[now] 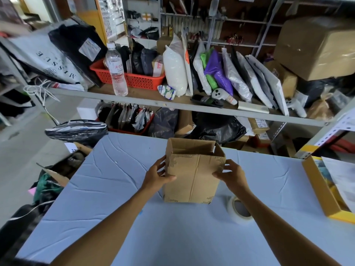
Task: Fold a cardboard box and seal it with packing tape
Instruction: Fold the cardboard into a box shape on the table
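A small brown cardboard box (194, 173) stands upright on the light blue table (119, 198), squared up, with its top open and flaps raised. My left hand (158, 174) grips its left side, thumb on the front face. Over on the box's right edge, my right hand (231, 174) pinches the cardboard with thumb and fingers. A roll of clear packing tape (239, 209) lies on the table just right of the box, partly hidden under my right forearm.
An open yellow-edged cardboard tray (322, 191) with papers sits at the table's right edge. Behind the table stands a metal shelf (153, 101) crowded with parcels, a water bottle (116, 71) and a red basket (134, 79). Open boxes and bags lie on the floor at left.
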Demonstrator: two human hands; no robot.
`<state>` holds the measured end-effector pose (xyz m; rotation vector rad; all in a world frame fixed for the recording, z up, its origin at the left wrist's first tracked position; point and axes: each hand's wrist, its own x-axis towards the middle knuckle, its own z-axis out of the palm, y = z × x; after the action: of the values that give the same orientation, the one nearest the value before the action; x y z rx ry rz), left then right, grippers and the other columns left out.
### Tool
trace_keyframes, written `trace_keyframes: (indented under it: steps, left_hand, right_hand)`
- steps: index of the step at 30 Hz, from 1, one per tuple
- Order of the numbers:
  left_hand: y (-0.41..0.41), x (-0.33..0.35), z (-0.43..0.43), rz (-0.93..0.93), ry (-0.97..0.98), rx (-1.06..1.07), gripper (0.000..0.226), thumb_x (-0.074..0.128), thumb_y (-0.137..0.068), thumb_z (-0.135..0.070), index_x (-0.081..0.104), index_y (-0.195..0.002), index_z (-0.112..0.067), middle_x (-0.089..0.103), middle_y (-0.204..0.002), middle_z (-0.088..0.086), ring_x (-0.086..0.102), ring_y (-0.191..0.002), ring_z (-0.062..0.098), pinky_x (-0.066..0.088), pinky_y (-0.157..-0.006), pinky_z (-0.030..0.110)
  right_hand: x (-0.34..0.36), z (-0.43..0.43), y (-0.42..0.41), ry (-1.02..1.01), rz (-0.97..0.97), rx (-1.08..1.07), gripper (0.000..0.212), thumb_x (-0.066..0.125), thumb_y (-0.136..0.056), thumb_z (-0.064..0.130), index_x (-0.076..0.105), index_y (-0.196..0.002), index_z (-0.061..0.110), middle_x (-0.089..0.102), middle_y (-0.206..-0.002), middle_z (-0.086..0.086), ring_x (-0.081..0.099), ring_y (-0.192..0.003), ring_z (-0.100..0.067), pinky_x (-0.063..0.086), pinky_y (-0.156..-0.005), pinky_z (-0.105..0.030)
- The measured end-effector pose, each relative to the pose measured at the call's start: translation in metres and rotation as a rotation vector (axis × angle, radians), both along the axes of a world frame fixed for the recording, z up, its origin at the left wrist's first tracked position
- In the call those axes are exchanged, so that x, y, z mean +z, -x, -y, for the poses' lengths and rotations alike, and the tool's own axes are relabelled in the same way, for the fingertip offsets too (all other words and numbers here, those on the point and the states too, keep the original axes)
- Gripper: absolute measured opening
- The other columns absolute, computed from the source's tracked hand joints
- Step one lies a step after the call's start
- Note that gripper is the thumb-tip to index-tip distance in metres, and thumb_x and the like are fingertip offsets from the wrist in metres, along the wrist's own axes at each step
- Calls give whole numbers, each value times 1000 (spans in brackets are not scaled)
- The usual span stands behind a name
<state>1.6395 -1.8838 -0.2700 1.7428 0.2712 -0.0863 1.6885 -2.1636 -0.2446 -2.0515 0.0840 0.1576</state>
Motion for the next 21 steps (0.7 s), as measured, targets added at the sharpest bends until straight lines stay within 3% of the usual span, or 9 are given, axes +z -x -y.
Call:
trace_keyframes:
  steps: [6,12,17,21]
  left_hand:
    - [-2,6,2,62,-3,55,74,84,-69,-15,50,-134,-25,61,-130,3,60,-105,14,51,-88,30]
    - [-5,8,3,96,8,82,75,85,-68,-15,51,-134,-24,62,-128,1,61,-105,12,51,-82,21]
    - [-7,7,4,82,-24,81,70,84,-70,-21,50,-131,-28,61,-126,-2,60,-111,18,53,-93,39]
    - [-8,6,5,66,-48,54,57,81,-73,-21,56,-124,-20,65,-123,3,63,-111,22,54,-93,35]
  right_hand:
    - [1,-6,-1,-4,32,-24,47,83,-69,9,57,-107,18,68,-94,-1,68,-73,-12,47,-53,-15]
    - [0,-6,4,51,89,7,62,83,-69,16,54,-123,29,64,-93,5,66,-75,-10,46,-54,-14]
    - [-2,-6,4,56,83,37,68,85,-68,21,53,-126,33,67,-94,4,68,-79,-14,54,-64,-25]
    - [-4,-3,5,82,89,76,68,86,-66,22,55,-125,36,66,-90,13,69,-76,-9,53,-62,-19]
